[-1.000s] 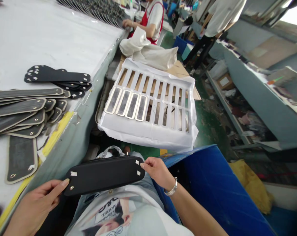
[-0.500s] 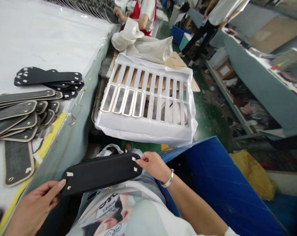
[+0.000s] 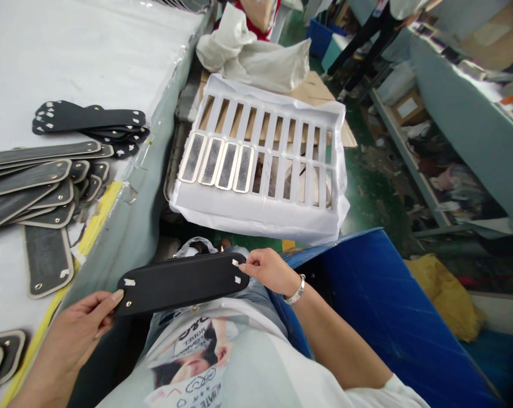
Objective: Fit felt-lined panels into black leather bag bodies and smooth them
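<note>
A long black strap-like panel (image 3: pixel 182 285) with rounded ends hangs level in front of my body. Small white tape bits sit near its ends, and a metal eyelet shows at the left end. My left hand (image 3: pixel 84 323) pinches the left end between thumb and fingers. At the other end, my right hand (image 3: pixel 270 272) has its thumb and fingers closed at the edge, beside a tape bit. Ahead lies a white slotted frame (image 3: pixel 256 211) wrapped in pale sheeting; several grey pale-edged strips (image 3: pixel 227 166) rest over its left lower slots.
On the white table (image 3: pixel 90 51) to the left lie a stack of black panels (image 3: pixel 90 119) and a pile of grey-faced panels (image 3: pixel 31 190). A blue bin (image 3: pixel 379 306) stands at my right. A crumpled pale bag (image 3: pixel 248 59) and other people are beyond the frame.
The view has shifted, so the table and frame appear slightly higher and further right. Both hands keep hold of the black panel, nearly unmoved relative to my body.
</note>
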The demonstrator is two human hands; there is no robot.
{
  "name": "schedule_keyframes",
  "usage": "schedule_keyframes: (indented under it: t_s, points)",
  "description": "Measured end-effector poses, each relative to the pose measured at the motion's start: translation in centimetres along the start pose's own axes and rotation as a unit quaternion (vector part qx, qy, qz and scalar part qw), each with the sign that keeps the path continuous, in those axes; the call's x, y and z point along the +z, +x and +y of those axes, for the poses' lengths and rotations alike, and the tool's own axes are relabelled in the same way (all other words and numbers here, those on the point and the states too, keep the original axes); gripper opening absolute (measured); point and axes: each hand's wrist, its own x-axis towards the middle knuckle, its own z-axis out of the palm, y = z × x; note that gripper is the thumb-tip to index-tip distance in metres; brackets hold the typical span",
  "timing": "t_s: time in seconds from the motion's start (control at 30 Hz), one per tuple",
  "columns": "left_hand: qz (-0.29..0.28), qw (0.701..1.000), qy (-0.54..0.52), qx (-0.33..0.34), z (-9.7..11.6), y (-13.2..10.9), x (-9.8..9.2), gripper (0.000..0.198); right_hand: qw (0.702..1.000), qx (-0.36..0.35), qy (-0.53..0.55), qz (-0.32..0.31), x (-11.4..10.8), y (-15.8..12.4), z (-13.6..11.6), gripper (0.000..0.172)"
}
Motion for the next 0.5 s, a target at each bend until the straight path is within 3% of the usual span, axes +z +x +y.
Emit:
schedule_keyframes:
  t_s: [0.27,0.5]
  points:
    - [-0.009,1.0,-0.024,-0.007,0.0,0.3,0.1,0.061,0.999,-0.002,-0.03,0.018,-0.1,-0.2,-0.5,0.028]
    - [0.007,0.998,0.055,0.034,-0.9,1.3,-0.3,0.054,0.997,-0.002,-0.077,0.031,-0.1,-0.2,-0.8,0.029]
